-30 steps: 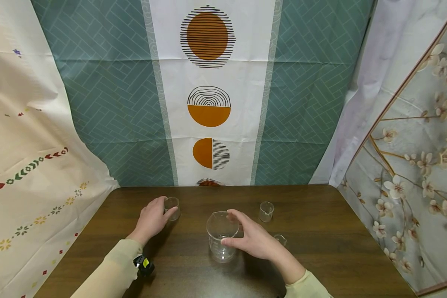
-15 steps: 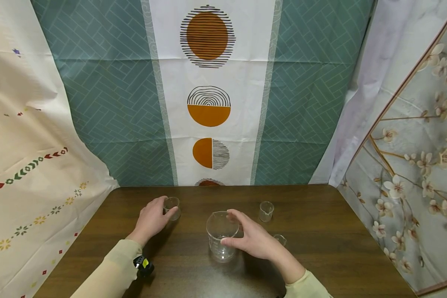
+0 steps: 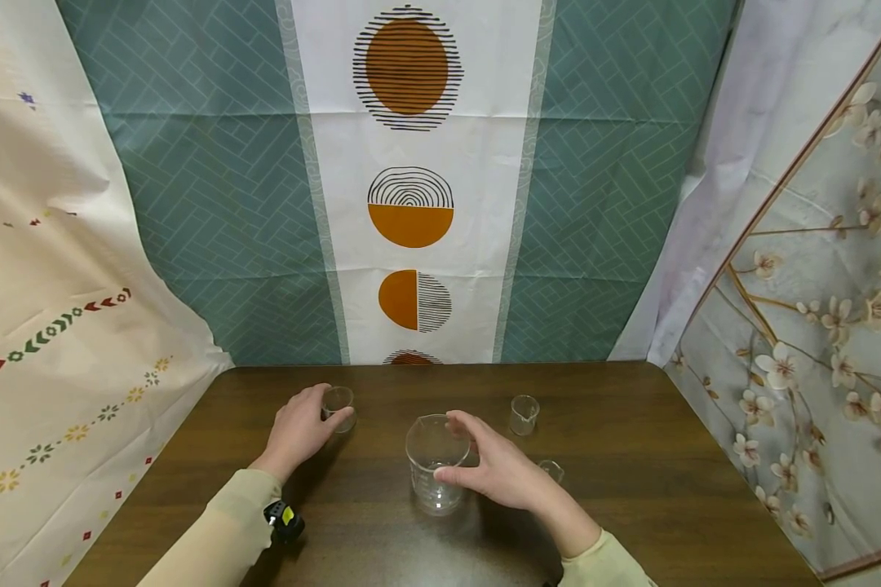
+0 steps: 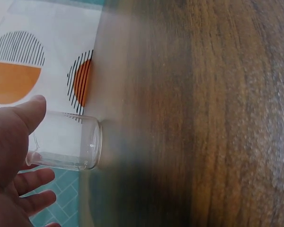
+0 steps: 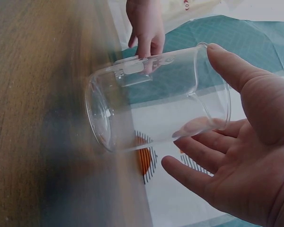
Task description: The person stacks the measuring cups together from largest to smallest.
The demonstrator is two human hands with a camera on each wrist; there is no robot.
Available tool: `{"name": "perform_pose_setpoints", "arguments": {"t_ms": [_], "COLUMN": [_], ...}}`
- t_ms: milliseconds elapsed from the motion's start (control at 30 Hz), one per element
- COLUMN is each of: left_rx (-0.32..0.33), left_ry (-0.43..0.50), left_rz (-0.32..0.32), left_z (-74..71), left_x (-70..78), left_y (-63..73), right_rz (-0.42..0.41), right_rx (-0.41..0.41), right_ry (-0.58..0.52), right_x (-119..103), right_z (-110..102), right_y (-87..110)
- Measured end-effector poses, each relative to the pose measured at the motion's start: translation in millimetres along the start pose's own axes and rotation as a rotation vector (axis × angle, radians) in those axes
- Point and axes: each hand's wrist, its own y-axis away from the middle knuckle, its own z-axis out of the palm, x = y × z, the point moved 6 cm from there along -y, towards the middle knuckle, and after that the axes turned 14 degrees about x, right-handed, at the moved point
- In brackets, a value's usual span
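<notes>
Around the rim of a large clear glass beaker [image 3: 427,477], mid-table, my right hand [image 3: 493,463] holds on with thumb and fingers on opposite sides. The right wrist view shows the thumb at the rim of this beaker [image 5: 151,101] and a fingertip behind the glass. Further back on the left, my left hand [image 3: 298,432] holds a small clear beaker [image 3: 340,413] between thumb and index finger. Up close in the left wrist view, that small beaker [image 4: 68,142] stands upright on its base, and the other fingers hang loose beside it. Both beakers look empty.
Another small beaker [image 3: 524,416] stands at the back right of the brown wooden table [image 3: 631,489]. Behind my right wrist, a further small glass vessel [image 3: 554,470] shows only its rim and spout. Patterned cloths [image 3: 595,204] hang behind the table and at both sides.
</notes>
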Motion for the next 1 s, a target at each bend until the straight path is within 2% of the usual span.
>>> {"name": "perform_pose_setpoints", "arguments": {"t_ms": [600, 1000], "left_rx": [0.027, 0.078], "left_ry": [-0.027, -0.026], "left_rz": [0.015, 0.048], "left_z": [-1.9, -5.7], "left_x": [1.8, 5.9], "left_y": [1.8, 1.9], "right_rz": [0.017, 0.022], "right_rx": [-0.010, -0.008], "right_ry": [0.003, 0.004], "right_x": [2.1, 2.7], "right_z": [1.7, 2.0], "right_y": [-0.6, -0.8]}}
